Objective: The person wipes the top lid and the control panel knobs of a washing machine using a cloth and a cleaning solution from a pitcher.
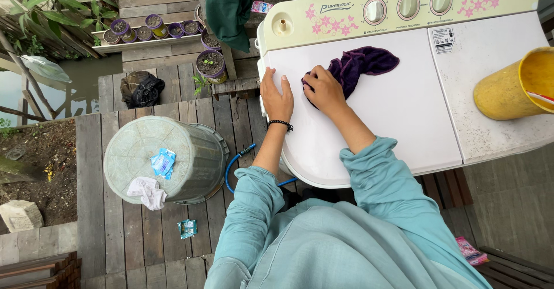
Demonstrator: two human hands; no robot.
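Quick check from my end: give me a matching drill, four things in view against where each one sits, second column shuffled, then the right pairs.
Things:
1. purple cloth
2. yellow bucket
3. white rag
4. left hand

Places:
A. on top of the overturned grey bin
B. flat on the left edge of the washing machine lid
C. lying on its side on the right part of the machine's top
D. on the lid, under the right hand

Pairs: 1-D, 2-C, 3-A, 4-B

Both hands (pixel 300 93) forward, palms down
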